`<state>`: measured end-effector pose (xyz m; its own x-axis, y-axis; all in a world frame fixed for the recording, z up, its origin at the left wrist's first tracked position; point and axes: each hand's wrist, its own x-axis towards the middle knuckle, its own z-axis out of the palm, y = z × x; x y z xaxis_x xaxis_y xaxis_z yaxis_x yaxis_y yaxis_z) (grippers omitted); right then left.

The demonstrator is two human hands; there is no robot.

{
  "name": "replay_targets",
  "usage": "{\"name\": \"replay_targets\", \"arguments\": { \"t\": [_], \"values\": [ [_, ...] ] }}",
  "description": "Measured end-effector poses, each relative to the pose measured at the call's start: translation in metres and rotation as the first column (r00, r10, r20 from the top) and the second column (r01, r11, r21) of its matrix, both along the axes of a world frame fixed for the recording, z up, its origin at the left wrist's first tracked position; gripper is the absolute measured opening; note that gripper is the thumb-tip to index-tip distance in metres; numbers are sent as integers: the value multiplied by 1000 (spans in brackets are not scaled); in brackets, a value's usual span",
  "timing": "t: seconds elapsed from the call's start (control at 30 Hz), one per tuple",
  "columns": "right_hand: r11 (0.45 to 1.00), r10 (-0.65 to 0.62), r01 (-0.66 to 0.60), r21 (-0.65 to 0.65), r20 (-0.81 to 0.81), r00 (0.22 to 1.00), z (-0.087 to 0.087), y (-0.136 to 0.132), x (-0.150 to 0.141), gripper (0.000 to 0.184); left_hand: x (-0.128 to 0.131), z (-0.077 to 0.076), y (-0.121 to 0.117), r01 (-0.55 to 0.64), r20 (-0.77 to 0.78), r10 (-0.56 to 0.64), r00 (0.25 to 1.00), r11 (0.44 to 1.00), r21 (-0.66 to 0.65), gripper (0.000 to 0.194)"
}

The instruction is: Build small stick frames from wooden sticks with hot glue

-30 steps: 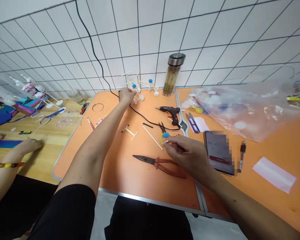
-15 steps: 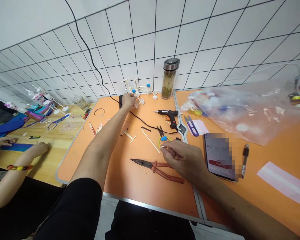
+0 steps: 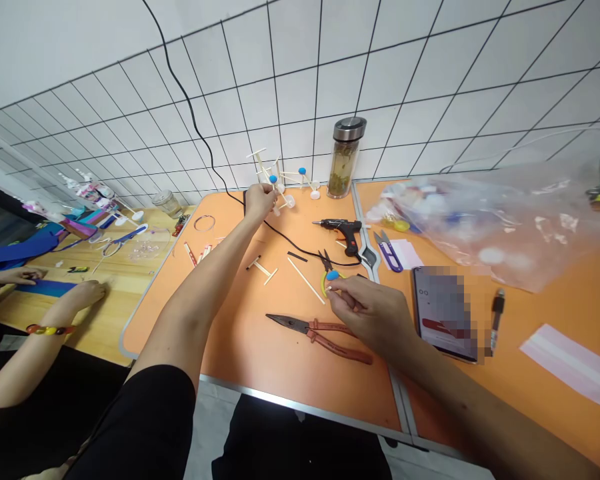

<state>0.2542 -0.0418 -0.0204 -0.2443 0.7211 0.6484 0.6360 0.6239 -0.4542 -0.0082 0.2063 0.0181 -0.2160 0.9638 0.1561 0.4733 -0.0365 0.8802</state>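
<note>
At the back of the orange table, my left hand (image 3: 260, 201) pinches at a group of pale stick models (image 3: 263, 167) with white round feet. A blue oval pad (image 3: 273, 179) tops the stick by its fingers, and another blue pad (image 3: 303, 171) stands farther right. My right hand (image 3: 367, 300), fingers pinched, holds a small piece with a blue oval top (image 3: 333, 275); a pale tip shows below it. Near this hand lie a loose stick (image 3: 306, 280), yellow-handled pliers (image 3: 324, 283) and red-handled long-nose pliers (image 3: 325, 333). A joined stick piece (image 3: 263, 268) lies left of them.
A black glue gun (image 3: 345, 233) with its cord, a glass tea bottle (image 3: 345, 160), purple thread snips (image 3: 389, 252), a phone (image 3: 443, 313), a pen (image 3: 497, 317) and a plastic bag (image 3: 510, 220) occupy the table. Another person's hands (image 3: 83, 293) handle blue material at left.
The whole view has shifted slightly to the right. My left hand stays at the stick models, and my right hand still holds the blue-topped piece.
</note>
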Motion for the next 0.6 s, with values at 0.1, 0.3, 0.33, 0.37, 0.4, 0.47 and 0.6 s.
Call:
{"name": "replay_targets", "arguments": {
  "t": [0.1,0.3,0.33,0.37,0.4,0.47,0.6],
  "values": [
    [1000,-9,9,20,4,1000,-1,1,0,20,4,13,-17,24,21,-24,999,1000,19,26],
    [1000,-2,2,30,1,1000,0,-1,-1,21,11,46,-79,162,0,-162,987,986,42,25],
    [1000,-3,2,18,5,1000,1,-2,-1,21,11,51,-93,182,-9,-182,983,983,34,24],
    [1000,-5,5,6,9,1000,1,-2,-1,20,9,56,-107,191,-19,-191,981,981,22,23],
    [1000,-7,8,-4,14,1000,1,-3,-2,20,7,60,-121,199,-22,-199,980,980,6,22],
    [1000,-13,14,-17,17,1000,1,-4,-2,19,1,65,-147,189,-17,-188,982,982,5,23],
    [1000,0,0,-18,9,1000,1,-6,-5,20,-24,71,-188,161,-4,-161,987,987,11,19]
  ]
}}
